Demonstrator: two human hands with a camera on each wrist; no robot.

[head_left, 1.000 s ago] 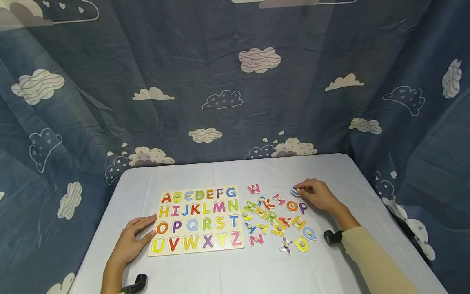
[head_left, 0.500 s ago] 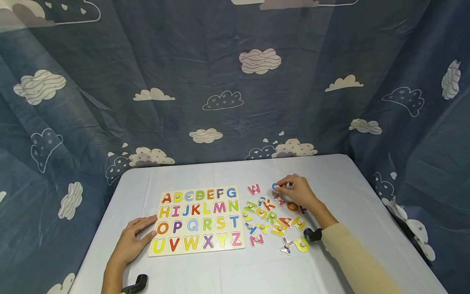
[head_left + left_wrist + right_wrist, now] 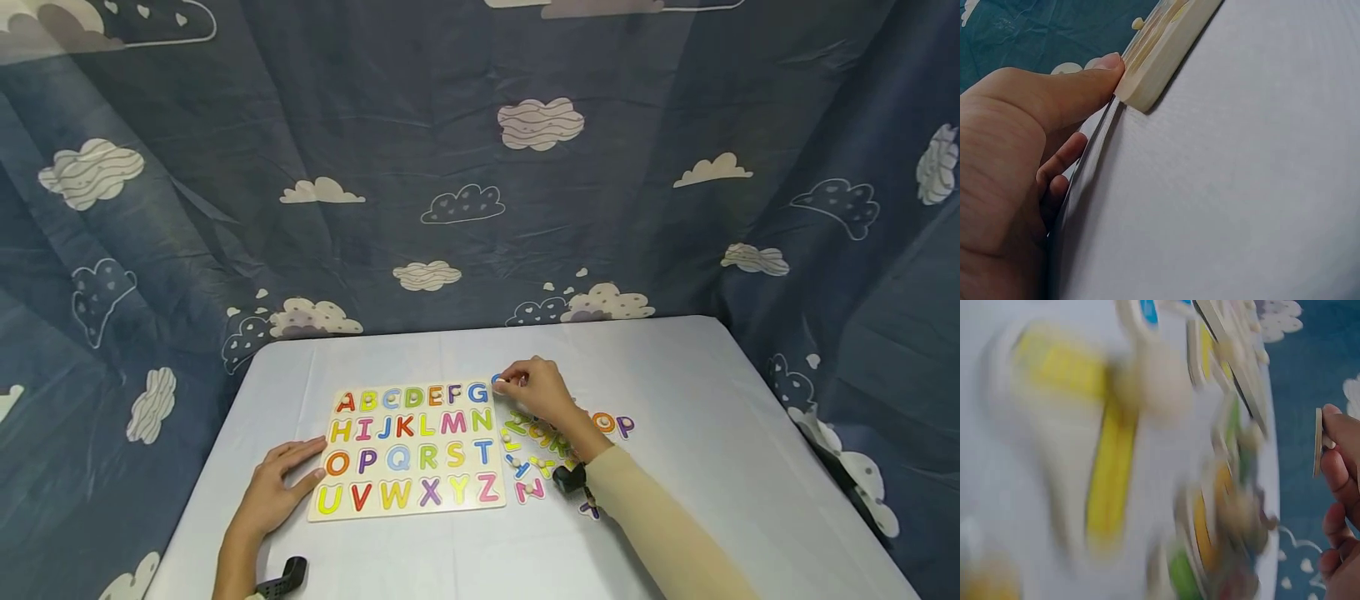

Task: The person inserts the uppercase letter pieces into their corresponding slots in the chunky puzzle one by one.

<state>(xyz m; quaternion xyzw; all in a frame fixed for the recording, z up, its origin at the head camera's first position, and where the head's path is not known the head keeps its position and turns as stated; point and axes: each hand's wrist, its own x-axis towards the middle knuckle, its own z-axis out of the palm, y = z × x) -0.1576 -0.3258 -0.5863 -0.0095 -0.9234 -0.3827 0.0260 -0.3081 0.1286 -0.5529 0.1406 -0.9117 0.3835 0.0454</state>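
A wooden alphabet puzzle board [image 3: 405,515] lies on the table, with coloured letters in four rows from A to Z. Small knobs stand up from several letters of its top row. My left hand [image 3: 273,490] rests at the board's left side, fingers straight; in the left wrist view the thumb [image 3: 1094,78] touches the board's edge [image 3: 1154,81]. My right hand [image 3: 538,387] pinches a blue letter piece [image 3: 497,379] by its knob, beside the G at the top right corner. The right wrist view shows this piece [image 3: 1318,442] edge-on, raised off the table.
Loose knobbed letters lie right of the board, partly hidden under my right forearm: a pink N-shaped or Z-shaped piece [image 3: 530,490], an orange O [image 3: 603,422], a purple P [image 3: 625,427] and several others. A patterned blue curtain [image 3: 465,250] hangs behind the white table [image 3: 405,562].
My right hand has carried the blue letter piece leftwards from the far right of the loose letters to the board's top right corner. My left hand has stayed at the board's side.
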